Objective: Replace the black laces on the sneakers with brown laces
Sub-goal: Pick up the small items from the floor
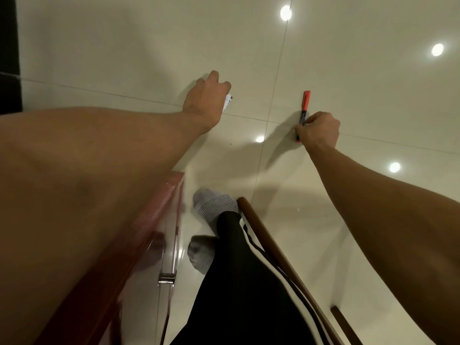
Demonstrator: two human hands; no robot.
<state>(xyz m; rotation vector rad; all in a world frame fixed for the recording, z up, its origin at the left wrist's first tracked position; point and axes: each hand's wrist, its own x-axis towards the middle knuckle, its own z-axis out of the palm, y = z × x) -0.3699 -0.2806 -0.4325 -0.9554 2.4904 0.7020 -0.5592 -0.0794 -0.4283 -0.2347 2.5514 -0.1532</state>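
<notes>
Sneakers and laces, black or brown: none in view. Their place cannot be told from this view.

Left grip (206,95): fingers curled over a small white object (228,102), which pokes out at the 3 o'clock side of the knuckles. What the object is cannot be made out. The hand is low over the floor (124,46), at about 11 o'clock from the socked feet (214,202).

Right grip (319,130): fingers clamped on the lower barrel of a red marker (305,103). The marker's long axis runs close to 12–6 o'clock, capped end toward 12, lower tip just showing at the 7 o'clock edge of the fist. It lies at or just above the floor; contact cannot be confirmed.

The two grips are well apart, left at 9 o'clock of right, with a tile joint between them.

Judgement: neither grip is free for lacing. Both loads need setting down first, and the shoes must be found outside this view, so no hand can be called nearer to them.
</notes>
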